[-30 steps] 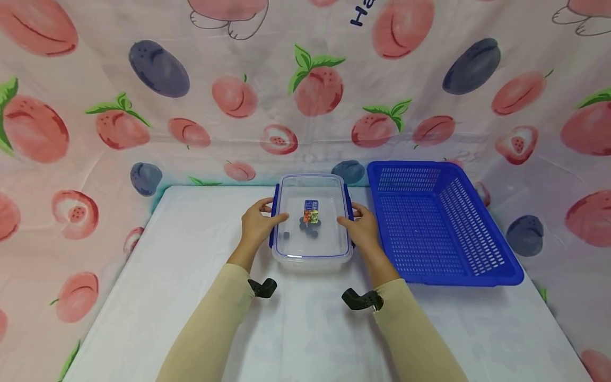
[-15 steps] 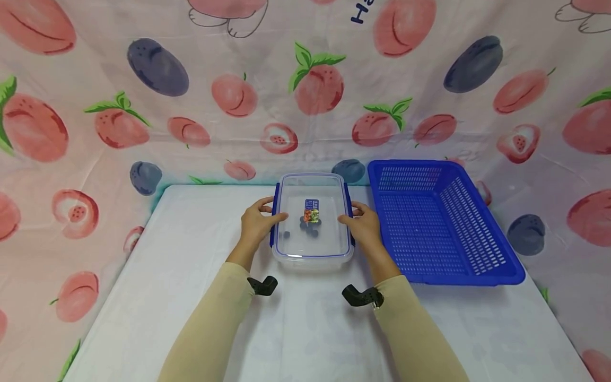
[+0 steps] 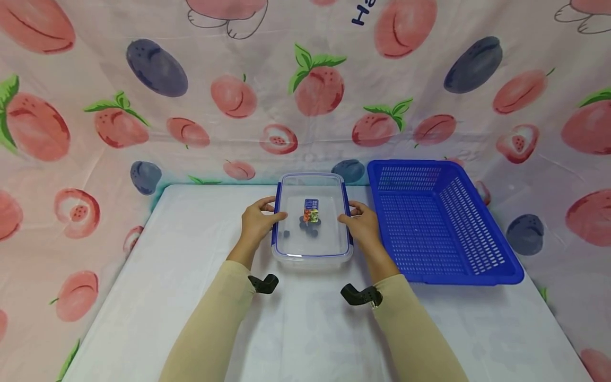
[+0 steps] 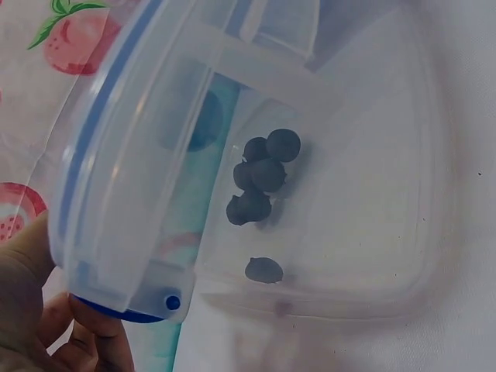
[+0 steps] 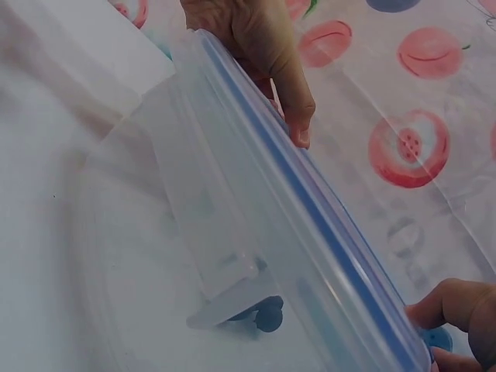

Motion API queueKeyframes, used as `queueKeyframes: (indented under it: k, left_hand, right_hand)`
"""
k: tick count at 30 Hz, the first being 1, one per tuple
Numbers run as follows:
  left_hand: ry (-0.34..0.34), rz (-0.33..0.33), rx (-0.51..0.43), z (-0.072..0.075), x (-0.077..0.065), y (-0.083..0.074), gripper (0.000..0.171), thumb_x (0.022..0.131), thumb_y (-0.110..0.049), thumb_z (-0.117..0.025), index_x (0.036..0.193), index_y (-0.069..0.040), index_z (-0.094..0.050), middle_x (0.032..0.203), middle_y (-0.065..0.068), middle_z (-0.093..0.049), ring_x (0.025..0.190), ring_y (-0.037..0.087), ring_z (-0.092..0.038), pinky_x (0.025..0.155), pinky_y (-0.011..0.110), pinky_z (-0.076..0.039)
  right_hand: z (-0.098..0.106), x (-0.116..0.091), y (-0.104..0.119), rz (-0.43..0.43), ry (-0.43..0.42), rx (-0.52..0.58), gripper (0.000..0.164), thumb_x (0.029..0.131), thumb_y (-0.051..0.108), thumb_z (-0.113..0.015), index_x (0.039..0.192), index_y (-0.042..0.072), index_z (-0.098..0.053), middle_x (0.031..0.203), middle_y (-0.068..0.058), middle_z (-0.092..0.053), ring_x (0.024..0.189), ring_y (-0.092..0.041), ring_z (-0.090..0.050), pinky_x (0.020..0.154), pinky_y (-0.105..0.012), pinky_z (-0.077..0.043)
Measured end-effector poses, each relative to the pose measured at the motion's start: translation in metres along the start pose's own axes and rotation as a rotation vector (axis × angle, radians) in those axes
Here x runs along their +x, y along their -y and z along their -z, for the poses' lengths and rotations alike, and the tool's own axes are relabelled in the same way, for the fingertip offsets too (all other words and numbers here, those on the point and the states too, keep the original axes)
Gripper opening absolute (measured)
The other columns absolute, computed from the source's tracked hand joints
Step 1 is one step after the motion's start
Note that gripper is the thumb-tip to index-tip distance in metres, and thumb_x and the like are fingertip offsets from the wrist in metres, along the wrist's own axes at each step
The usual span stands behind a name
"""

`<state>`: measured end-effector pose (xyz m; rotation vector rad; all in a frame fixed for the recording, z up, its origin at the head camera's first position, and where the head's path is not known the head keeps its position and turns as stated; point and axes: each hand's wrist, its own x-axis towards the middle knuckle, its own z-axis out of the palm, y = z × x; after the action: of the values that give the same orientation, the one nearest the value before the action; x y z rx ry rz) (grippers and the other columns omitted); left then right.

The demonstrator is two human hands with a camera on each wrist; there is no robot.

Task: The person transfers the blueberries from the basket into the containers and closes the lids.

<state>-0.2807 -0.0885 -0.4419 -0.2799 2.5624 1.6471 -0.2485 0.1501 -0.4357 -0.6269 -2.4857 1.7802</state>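
A clear food storage box (image 3: 312,249) with a blue-edged lid (image 3: 315,185) stands at the table's middle. Several blueberries (image 4: 267,175) lie inside, most of them clustered. At the left side, my left hand (image 3: 255,223) grips the lid edge and its blue clip (image 4: 128,314), thumb on top and fingers at the clip. Opposite it, my right hand (image 3: 364,225) holds the right edge the same way, its thumb on the lid. The right wrist view shows my right hand's fingers at the lower right, partly cut off. A fruit label (image 3: 311,210) sits on the lid.
A blue perforated basket (image 3: 494,276) stands just right of the box, close to my right hand. Underneath is a white-covered table (image 3: 191,233). A peach-print curtain (image 3: 191,58) rises along the table's back and sides.
The blue side clips lie slightly closer in against the box than before. Both hands keep their hold, and the box and basket stay in place.
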Motion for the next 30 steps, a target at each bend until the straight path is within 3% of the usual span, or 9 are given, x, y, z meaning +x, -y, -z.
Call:
queueKeyframes:
  k: [19, 26, 30]
  left_hand:
    - [-0.005, 0.009, -0.009, 0.001, -0.0017, 0.0014, 0.057, 0.081, -0.019, -0.081, 0.134, -0.016, -0.061, 0.109, 0.009, -0.061, 0.084, 0.019, -0.062, 0.074, 0.03, -0.06]
    - [-0.01, 0.016, 0.008, 0.0012, -0.0014, -0.0014, 0.057, 0.081, -0.02, -0.081, 0.134, -0.016, -0.062, 0.111, 0.009, -0.062, 0.085, 0.019, -0.062, 0.075, 0.03, -0.06]
    - [-0.012, 0.012, 0.033, 0.0011, -0.0012, -0.0037, 0.057, 0.082, -0.02, -0.081, 0.135, -0.016, -0.061, 0.112, 0.01, -0.063, 0.084, 0.019, -0.062, 0.075, 0.031, -0.06]
  right_hand:
    - [0.0011, 0.0, 0.0002, 0.019, 0.019, -0.009, 0.055, 0.086, 0.005, -0.069, 0.138, 0.001, -0.053, 0.109, -0.011, -0.05, 0.089, -0.019, -0.048, 0.07, -0.025, -0.042]
    - [0.0034, -0.0002, 0.0034, 0.054, 0.03, -0.042, 0.056, 0.085, 0.004, -0.069, 0.138, -0.001, -0.053, 0.113, -0.015, -0.052, 0.084, -0.017, -0.049, 0.066, -0.021, -0.04]
    - [0.0046, 0.0013, 0.0059, 0.065, 0.05, -0.113, 0.056, 0.086, 0.005, -0.068, 0.139, -0.002, -0.051, 0.111, -0.017, -0.052, 0.088, -0.021, -0.052, 0.07, -0.027, -0.046]
